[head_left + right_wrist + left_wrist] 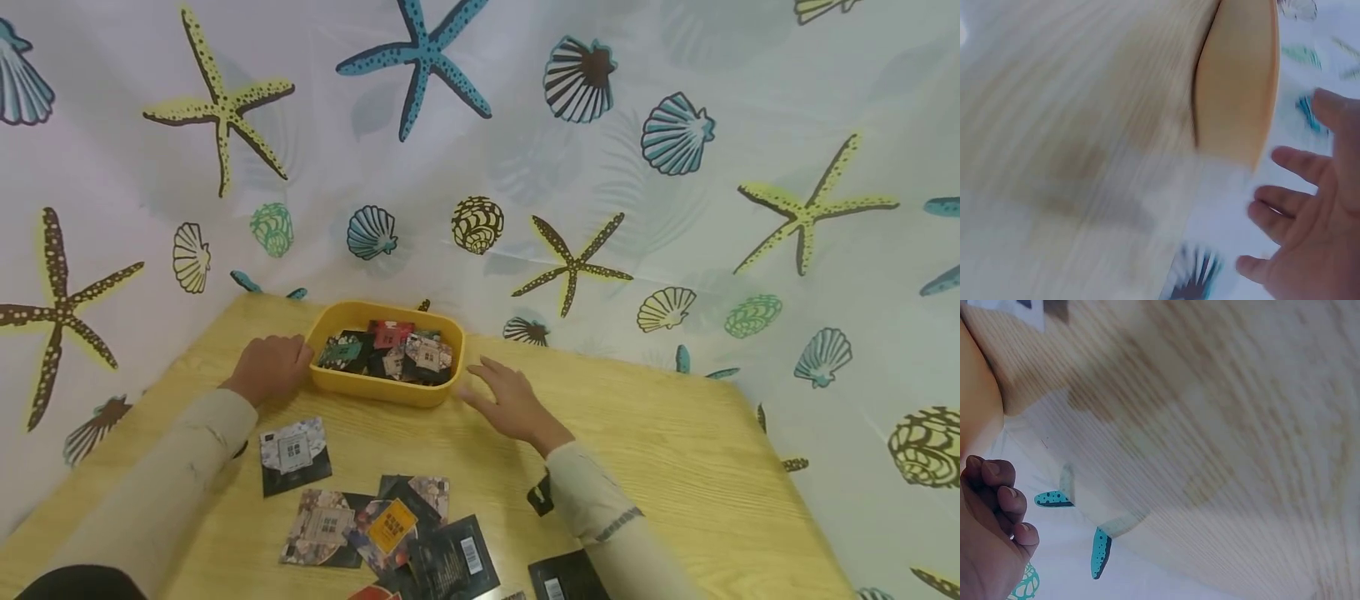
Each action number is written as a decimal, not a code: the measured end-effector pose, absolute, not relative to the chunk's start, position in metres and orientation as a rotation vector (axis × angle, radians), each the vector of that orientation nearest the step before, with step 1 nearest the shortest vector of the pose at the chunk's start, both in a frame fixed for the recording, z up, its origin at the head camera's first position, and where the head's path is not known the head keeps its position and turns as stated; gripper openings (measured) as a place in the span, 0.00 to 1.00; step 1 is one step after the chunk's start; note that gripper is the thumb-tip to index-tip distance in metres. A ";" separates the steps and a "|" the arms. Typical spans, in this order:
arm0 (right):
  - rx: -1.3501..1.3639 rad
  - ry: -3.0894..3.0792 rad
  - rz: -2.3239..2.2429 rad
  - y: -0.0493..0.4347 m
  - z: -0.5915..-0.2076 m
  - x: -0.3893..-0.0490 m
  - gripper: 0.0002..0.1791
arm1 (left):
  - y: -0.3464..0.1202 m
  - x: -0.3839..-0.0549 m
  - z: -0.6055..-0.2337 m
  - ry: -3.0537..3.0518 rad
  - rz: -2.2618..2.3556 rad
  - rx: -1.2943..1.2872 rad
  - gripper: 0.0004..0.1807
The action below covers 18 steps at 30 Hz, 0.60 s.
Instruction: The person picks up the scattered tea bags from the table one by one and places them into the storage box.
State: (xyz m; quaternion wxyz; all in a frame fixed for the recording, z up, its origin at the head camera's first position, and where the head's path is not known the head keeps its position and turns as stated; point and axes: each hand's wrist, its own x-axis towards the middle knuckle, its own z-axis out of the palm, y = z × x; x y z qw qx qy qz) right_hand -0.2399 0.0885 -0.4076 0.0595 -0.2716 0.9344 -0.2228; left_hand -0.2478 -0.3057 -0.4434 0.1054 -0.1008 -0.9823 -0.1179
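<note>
A yellow plastic bin (382, 389) stands toward the back of the table with several small square packets (427, 354) inside. At its left end my left hand (272, 367) holds the rim, fingers curled. In the left wrist view these curled fingers (1013, 500) are right by the bin's wall (979, 394); the thumb is hidden. My right hand (510, 400) is beside the bin's right end, fingers spread and nothing in them. The right wrist view shows that hand (1310, 219) a little apart from the bin's orange-looking wall (1235, 81).
One packet (295, 454) lies alone in front of the left hand. More packets (390, 527) overlap at the table's front, and a black one (566, 577) lies near the right forearm. A patterned curtain (675, 250) hangs behind the wooden table (660, 450).
</note>
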 end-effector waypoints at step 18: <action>-0.542 2.868 -0.498 0.190 -0.426 -0.213 0.29 | -0.325 -0.233 -0.404 -3.296 -0.452 -0.222 0.44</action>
